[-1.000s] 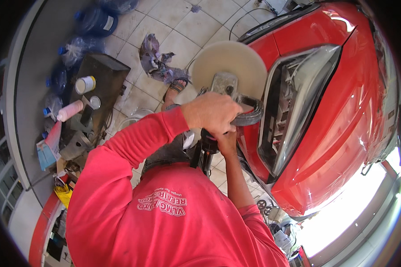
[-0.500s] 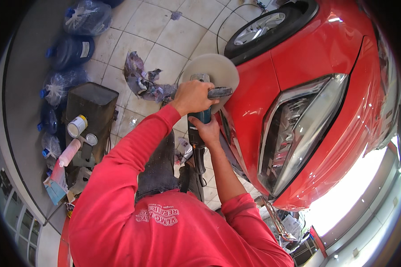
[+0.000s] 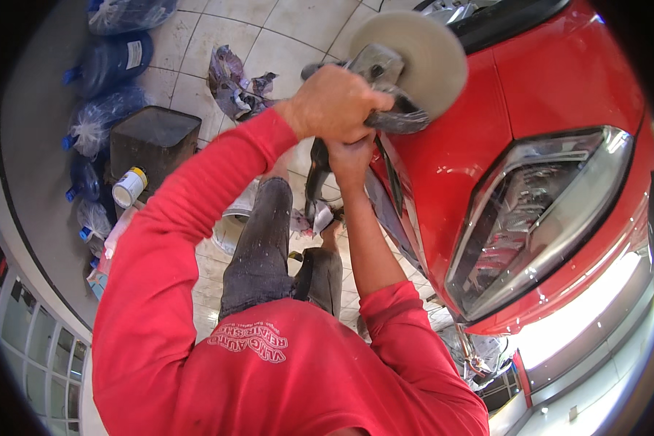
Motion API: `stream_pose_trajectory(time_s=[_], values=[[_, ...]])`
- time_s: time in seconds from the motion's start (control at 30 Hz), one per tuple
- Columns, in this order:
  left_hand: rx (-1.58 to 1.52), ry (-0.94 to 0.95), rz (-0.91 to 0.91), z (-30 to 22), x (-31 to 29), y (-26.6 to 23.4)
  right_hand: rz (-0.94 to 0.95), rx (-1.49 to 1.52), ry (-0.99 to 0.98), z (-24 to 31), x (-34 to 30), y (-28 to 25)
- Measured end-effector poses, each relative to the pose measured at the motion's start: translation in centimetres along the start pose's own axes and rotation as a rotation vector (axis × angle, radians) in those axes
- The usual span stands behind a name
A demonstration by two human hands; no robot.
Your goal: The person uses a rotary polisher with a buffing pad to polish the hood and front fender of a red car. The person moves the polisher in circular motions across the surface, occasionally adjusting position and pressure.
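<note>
I hold a power polisher (image 3: 381,64) with a round, pale pad (image 3: 436,62) in front of the red car (image 3: 479,109). My left hand (image 3: 334,105) is closed round the grip at the polisher's head. Just below it, my right hand (image 3: 351,156) wraps the tool's body, its fingers partly hidden. The pad overlaps the fender beside the front wheel arch, and its face looks smeared as if spinning. Whether it touches the paint I cannot tell. The large clear headlight (image 3: 538,218) lies to the right of my right forearm.
Blue water jugs (image 3: 116,64), some wrapped in plastic, line the wall at left. Near them stand a dark box-shaped bin (image 3: 155,142) and a white can (image 3: 129,187). Crumpled stained paper (image 3: 229,83) lies on the tiled floor, and a pale bucket (image 3: 229,231) is beside my leg.
Both hands have moved the polisher to the right and away from me, so its pad covers more of the fender. The pad's head has tilted, and my view has shifted.
</note>
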State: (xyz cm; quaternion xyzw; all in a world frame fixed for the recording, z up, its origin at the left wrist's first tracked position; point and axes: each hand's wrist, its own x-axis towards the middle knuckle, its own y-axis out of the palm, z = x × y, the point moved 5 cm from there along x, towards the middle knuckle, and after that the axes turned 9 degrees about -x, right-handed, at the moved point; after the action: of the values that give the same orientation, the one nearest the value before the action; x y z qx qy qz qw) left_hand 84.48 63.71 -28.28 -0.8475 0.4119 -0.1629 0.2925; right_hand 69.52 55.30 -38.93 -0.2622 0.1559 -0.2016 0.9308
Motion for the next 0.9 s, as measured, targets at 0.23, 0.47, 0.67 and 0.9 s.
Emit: stream_pose_trajectory(time_s=[0.23, 0.47, 0.67, 0.9], values=[[-0.094, -0.273, 0.053, 5.3, -5.2, 8.2, 0.358, -0.123, 0.554, -7.6, -6.5, 3.2], [-0.107, -0.174, 0.047, 2.5, -4.6, 4.9, 0.303, -0.018, 0.473, -5.2, -6.2, 2.3], [0.118, 0.102, -0.046, -0.5, 2.8, -1.2, 0.271, -0.048, 0.082, -0.2, 4.3, 1.3], [0.269, 0.188, -0.107, -0.8, 7.1, -2.6, 0.325, -0.217, 0.208, 2.4, 10.7, 1.2]])
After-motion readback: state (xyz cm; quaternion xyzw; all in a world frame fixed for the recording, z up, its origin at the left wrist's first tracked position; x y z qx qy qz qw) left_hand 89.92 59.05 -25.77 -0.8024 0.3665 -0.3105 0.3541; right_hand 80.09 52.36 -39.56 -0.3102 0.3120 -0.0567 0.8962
